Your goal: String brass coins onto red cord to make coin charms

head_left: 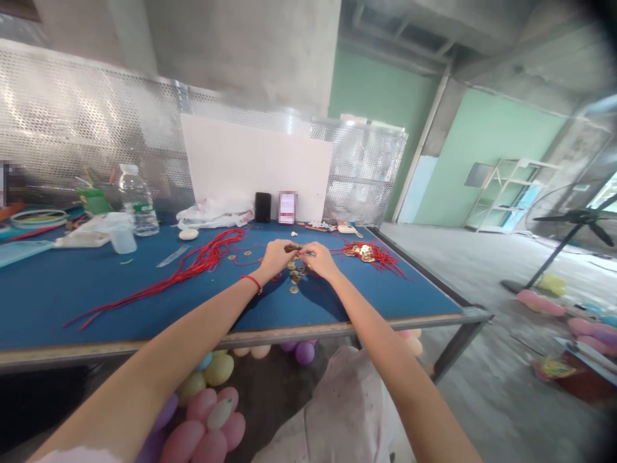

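Over the middle of the blue table, my left hand point(277, 258) pinches a few small brass coins point(292, 248) between thumb and fingers. My right hand point(318, 258) meets it from the other side, fingertips pressed together against the coins; what exactly they grip is too small to make out. Loose round brass coins point(295, 275) with centre holes lie scattered just below both hands. Thin red cord shows on the table around the hands. To the left stretches a long bundle of red cords point(202, 254). A pile of coins tied with red cords point(365, 252) rests on the right.
Two phones stand at the back, one dark point(263, 207), one lit point(286, 208). A water bottle point(139, 200), plastic cup point(123, 236), clear strip point(173, 256) and white plastic bag point(216, 214) are on the left. Balloons point(207, 418) lie beneath the table; a fan point(578, 218) stands right.
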Tool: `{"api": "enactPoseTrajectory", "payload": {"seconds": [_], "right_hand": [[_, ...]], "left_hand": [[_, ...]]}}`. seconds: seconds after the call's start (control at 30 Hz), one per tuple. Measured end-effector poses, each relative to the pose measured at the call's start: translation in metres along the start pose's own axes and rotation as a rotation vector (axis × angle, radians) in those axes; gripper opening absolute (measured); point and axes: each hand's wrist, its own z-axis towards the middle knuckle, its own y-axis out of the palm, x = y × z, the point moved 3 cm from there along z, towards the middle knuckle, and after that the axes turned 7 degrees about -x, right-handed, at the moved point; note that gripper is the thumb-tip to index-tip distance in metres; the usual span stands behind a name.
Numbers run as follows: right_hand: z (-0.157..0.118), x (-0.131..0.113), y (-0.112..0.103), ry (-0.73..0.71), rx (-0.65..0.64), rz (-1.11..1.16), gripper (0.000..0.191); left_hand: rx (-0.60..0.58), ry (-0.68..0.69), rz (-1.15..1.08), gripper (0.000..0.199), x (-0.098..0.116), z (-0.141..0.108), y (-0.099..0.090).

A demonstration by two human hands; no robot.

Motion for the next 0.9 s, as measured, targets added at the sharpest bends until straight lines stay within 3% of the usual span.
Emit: {"api": "enactPoseTrajectory", "payload": {"seconds": [0.1,0.2,0.4,0.5,0.8,0.9], "right_hand": [[0.002,0.005,0.01,0.153,-0.068,0.056,0.013],[0.003,0.005,0.013,0.19,-0.131,0.1,0.012],[0.02,0.006,-0.003,0.33,0.038,0.448,0.007],[0.029,0.007,-0.007,0.36,0.044,0.542,0.007],[0.017,0.031,-0.012,0.379,0.108,0.412,0.008],[0.012,0.032,-0.016,0.363,0.155,0.213,0.007]], "left_hand": [[0.013,-0.02,-0.01,0.011,-0.003,0.0,-0.002],[0.014,-0.056,-0.122,0.011,-0.013,0.002,-0.002],[0.026,-0.248,-0.558,0.019,-0.033,0.005,0.001],[0.064,-0.333,-0.731,0.024,-0.035,0.005,0.001],[0.083,-0.424,-0.942,0.034,-0.032,0.002,0.003],[0.046,-0.419,-0.958,0.033,-0.03,0.002,0.006]]}}
